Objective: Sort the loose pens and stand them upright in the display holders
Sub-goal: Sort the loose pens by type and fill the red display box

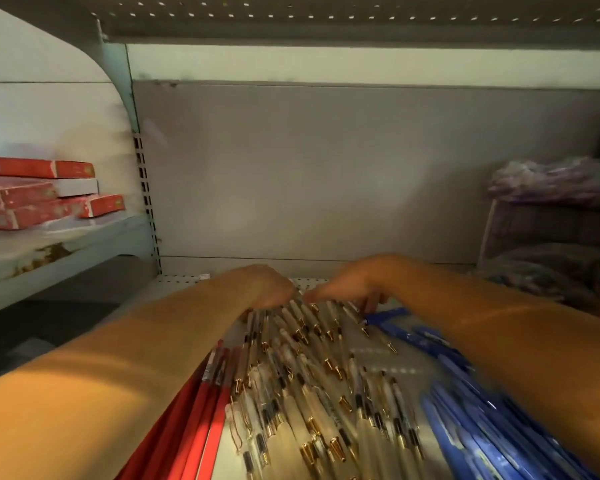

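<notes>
- Head view: we see the pens lying flat on the shelf (374, 353) in three rough bands: red pens (208, 407) on the left, white pens (312, 403) with gold tips in the middle, and blue pens (465, 417) on the right.
- By colour, then, we judge the sorting largely done. Within each band the pens still cross and overlap, most of all the white ones.
- The standing-up part looks not yet begun, since no pen is upright anywhere in view.
- We cannot pick out a display holder with any certainty. A mesh rack (534, 233) stands at the right under a purple bag (551, 178), but blur hides what it is or holds.
- The left hand (269, 289) reaches to the far end of the white band with its fingers bent down onto the pen ends. We cannot tell whether it grips any.
- The right hand (350, 287) sits just beside it, thumb towards the left hand and fingers down among the far white pens, near the first blue one. Here too the blur keeps us from saying whether it pinches a pen or only touches.
- Both forearms stretch over the pile, the left over the red band and the right over the blue.
- Red boxes (35, 195) are stacked on the neighbouring shelf to the left and play no part here.
- What is left, as we judge it: gather each band, find the holders, and stand every pen in them.
</notes>
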